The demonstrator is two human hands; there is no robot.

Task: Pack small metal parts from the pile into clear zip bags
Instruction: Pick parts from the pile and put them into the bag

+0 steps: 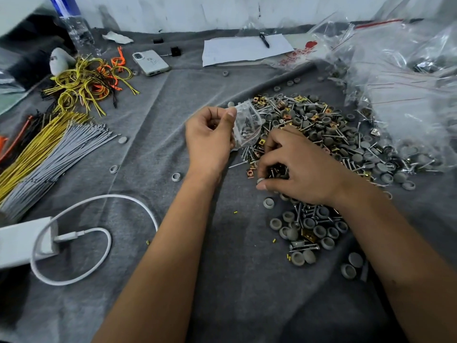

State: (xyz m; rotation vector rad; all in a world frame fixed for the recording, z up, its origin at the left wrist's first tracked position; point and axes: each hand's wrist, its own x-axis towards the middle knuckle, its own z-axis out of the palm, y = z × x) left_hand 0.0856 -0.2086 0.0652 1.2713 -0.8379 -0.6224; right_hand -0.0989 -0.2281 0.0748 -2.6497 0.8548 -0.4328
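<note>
A pile of small parts (319, 127), with screws, grey caps and brass clips, spreads over the grey cloth at centre right. My left hand (210, 139) holds a small clear zip bag (247, 125) with some screws and caps inside, just left of the pile. My right hand (296, 167) lies on the near edge of the pile, its fingers curled around a few small parts, a grey cap at the fingertips.
A heap of clear zip bags (405, 78) lies at the right. Bundles of yellow and grey wires (49, 149) lie at the left. A white charger and cable (49, 238), a phone (150, 62), paper with a pen (244, 49) and a bottle (74, 23) lie around.
</note>
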